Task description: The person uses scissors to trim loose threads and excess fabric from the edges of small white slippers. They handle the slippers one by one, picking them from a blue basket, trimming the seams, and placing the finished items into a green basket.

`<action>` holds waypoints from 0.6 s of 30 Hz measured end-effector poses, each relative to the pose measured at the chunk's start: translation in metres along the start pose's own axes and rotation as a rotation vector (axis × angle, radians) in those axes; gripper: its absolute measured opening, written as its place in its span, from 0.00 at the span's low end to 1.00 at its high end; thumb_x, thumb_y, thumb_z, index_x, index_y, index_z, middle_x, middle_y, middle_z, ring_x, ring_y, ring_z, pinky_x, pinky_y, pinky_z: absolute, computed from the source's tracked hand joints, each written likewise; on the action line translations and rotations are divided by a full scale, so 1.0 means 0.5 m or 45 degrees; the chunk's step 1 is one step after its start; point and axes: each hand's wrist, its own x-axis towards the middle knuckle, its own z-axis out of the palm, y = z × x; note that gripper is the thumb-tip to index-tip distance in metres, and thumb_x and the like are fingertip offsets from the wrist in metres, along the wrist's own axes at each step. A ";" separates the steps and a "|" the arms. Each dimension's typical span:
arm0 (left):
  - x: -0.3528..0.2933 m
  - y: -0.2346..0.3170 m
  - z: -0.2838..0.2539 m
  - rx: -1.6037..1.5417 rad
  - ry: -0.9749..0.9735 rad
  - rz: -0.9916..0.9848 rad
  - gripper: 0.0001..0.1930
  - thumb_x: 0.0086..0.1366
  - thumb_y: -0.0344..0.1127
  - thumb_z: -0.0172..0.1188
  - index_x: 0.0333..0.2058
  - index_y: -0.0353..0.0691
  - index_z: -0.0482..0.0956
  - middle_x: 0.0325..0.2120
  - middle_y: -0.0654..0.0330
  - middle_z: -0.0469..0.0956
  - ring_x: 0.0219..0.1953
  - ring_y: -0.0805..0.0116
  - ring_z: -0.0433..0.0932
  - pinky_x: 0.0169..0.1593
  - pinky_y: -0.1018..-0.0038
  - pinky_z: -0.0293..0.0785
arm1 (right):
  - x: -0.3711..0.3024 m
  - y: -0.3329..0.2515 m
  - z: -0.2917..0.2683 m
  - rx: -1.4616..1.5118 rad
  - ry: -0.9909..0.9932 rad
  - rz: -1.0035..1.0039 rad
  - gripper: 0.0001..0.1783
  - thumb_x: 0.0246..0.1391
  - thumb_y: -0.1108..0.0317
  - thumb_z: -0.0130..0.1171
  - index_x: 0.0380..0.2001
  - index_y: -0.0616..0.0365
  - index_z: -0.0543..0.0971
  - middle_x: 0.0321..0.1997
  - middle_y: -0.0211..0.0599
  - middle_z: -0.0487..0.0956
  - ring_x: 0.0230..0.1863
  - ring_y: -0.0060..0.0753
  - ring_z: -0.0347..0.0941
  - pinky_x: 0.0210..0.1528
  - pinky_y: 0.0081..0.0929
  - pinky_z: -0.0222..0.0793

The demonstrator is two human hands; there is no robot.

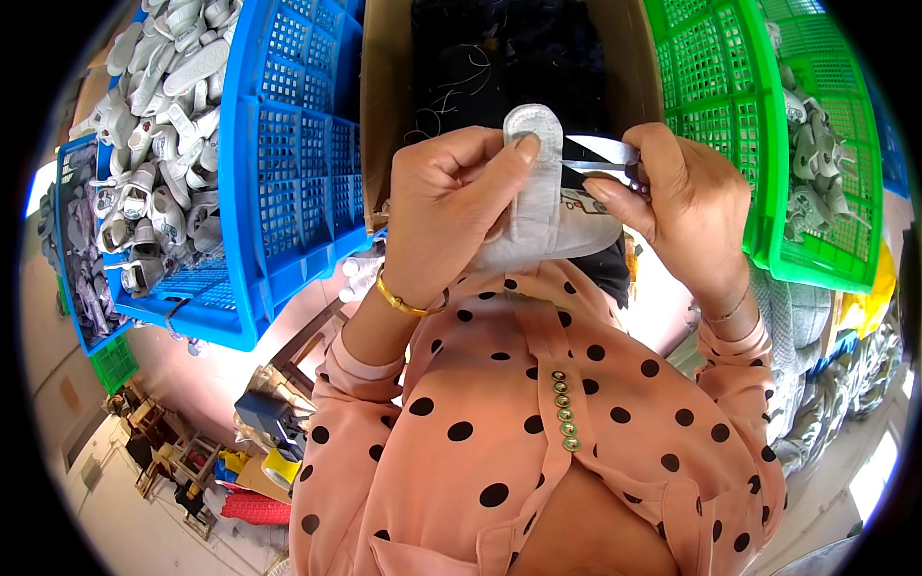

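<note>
A white shoe upper [540, 206] is pinched in my left hand [437, 206], with the thumb pressed on its rounded, strap-like tab. The tab stands upright, and the wider part of the upper, with a small printed patch, hangs below it. My right hand [693, 206] is closed on a pair of scissors [603, 152]. The blades are spread and point left at the right edge of the tab. My left fingers hide part of the upper, and the tips of the blades are out of sight at the tab.
Beyond my hands stands a cardboard box [376, 115] with dark material and loose white threads inside. A blue plastic crate [252, 192] at left holds many white shoes [158, 182]. To the right, a green crate [759, 144] holds more shoe pieces [812, 144].
</note>
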 end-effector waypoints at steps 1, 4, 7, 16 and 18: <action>-0.001 0.001 0.002 -0.011 0.015 0.006 0.10 0.64 0.31 0.61 0.26 0.31 0.81 0.13 0.70 0.69 0.14 0.88 0.62 0.17 0.86 0.55 | 0.002 -0.001 -0.001 -0.061 0.015 -0.029 0.21 0.41 0.49 0.69 0.25 0.50 0.70 0.17 0.28 0.70 0.17 0.33 0.68 0.19 0.27 0.64; -0.004 0.001 0.005 -0.029 0.030 0.021 0.09 0.64 0.31 0.61 0.26 0.31 0.81 0.13 0.71 0.69 0.14 0.89 0.62 0.17 0.86 0.54 | 0.005 0.000 -0.018 -0.169 -0.034 -0.098 0.20 0.41 0.52 0.69 0.28 0.53 0.74 0.19 0.29 0.72 0.19 0.33 0.69 0.21 0.27 0.65; -0.007 -0.001 0.007 -0.013 0.038 0.042 0.09 0.64 0.30 0.61 0.26 0.31 0.81 0.13 0.71 0.69 0.15 0.89 0.62 0.18 0.86 0.54 | 0.009 -0.006 -0.022 -0.223 0.002 -0.130 0.20 0.39 0.51 0.69 0.25 0.51 0.72 0.17 0.27 0.68 0.19 0.30 0.68 0.21 0.26 0.64; -0.012 -0.003 0.007 -0.002 0.032 0.084 0.09 0.65 0.30 0.61 0.27 0.30 0.80 0.14 0.71 0.69 0.16 0.90 0.62 0.18 0.87 0.54 | 0.011 -0.015 -0.043 -0.265 -0.114 -0.139 0.18 0.41 0.55 0.70 0.28 0.54 0.76 0.18 0.29 0.71 0.19 0.33 0.68 0.21 0.28 0.63; -0.013 -0.003 0.007 -0.011 0.030 0.097 0.09 0.65 0.30 0.61 0.27 0.31 0.80 0.13 0.71 0.69 0.15 0.89 0.63 0.18 0.87 0.55 | 0.012 -0.016 -0.040 -0.274 -0.066 -0.138 0.18 0.39 0.54 0.69 0.26 0.52 0.74 0.17 0.28 0.69 0.19 0.31 0.67 0.20 0.27 0.63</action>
